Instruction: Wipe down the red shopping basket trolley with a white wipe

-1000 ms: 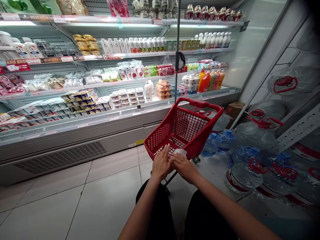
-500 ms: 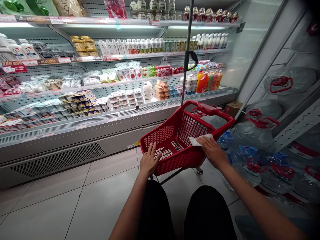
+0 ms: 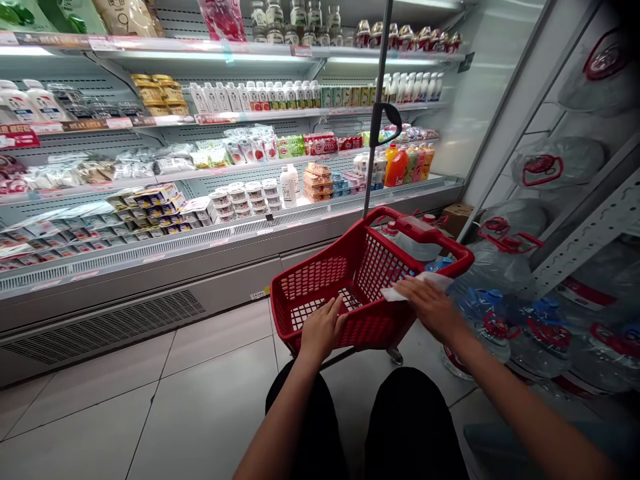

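A red plastic shopping cart (image 3: 363, 327) with a latticed basket stands in front of my knees. My left hand (image 3: 320, 328) lies across its near rim, fingers stretched over the edge and thumb apart. Under my right hand (image 3: 429, 305) is a white wipe (image 3: 393, 293), pressed against the right side rim below the push handle (image 3: 417, 227). The fingers are closed over the wipe, and part of it sticks out past them on both sides. The basket floor shows white tiles through its holes.
Ahead runs an open refrigerated display (image 3: 240, 227) stocked with yogurt cups, bottles and cartons. A grey pole (image 3: 369, 180) with a black hook rises behind the cart. Large water bottles (image 3: 495, 333) crowd the right side beside a perforated metal upright (image 3: 590, 227). Pale floor tiles (image 3: 210, 407) lie to the left.
My left hand has slid right along the near rim, its fingers less spread. My right hand and the wipe have shifted slightly right and down. The cart appears slightly turned.
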`<control>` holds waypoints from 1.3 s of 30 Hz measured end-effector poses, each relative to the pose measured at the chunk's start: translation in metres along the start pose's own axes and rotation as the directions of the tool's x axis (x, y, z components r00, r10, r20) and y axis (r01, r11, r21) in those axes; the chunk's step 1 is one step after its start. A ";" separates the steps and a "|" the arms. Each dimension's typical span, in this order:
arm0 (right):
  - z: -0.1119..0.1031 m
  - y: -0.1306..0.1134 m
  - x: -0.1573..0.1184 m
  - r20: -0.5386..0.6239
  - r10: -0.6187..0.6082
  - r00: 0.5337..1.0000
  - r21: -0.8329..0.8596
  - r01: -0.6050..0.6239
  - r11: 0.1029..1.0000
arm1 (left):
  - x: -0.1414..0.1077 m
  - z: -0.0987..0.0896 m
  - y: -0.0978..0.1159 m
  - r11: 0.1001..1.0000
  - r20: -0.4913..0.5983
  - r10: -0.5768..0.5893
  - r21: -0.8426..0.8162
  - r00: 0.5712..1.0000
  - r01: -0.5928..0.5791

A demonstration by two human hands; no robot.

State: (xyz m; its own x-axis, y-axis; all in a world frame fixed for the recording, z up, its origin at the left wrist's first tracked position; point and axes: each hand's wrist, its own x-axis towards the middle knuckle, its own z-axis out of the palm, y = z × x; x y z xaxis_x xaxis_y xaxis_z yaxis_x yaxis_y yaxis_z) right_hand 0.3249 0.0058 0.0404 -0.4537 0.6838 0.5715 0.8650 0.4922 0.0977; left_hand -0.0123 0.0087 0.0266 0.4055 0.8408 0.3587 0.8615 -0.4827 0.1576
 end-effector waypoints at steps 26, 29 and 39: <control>-0.025 0.045 0.004 -0.141 0.171 0.975 -0.071 -0.182 0.981 | 0.010 -0.022 -0.069 0.994 0.016 0.013 0.106 1.000 -0.015; -0.023 0.033 0.011 -0.170 0.182 0.969 -0.045 -0.192 0.980 | 0.015 -0.015 -0.061 0.985 -0.066 -0.100 0.136 0.993 0.108; 0.002 -0.060 0.051 -0.048 0.010 0.999 0.102 -0.005 0.995 | 0.045 0.016 0.055 0.987 -0.095 0.149 -0.045 0.984 -0.153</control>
State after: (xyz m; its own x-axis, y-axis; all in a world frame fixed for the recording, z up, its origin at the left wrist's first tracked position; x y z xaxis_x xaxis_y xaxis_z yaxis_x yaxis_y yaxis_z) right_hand 0.2491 0.0125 0.0622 -0.4344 0.6623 0.6105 0.8410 0.5409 0.0115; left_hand 0.0580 0.0235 0.0368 0.4983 0.7327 0.4634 0.7743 -0.6166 0.1423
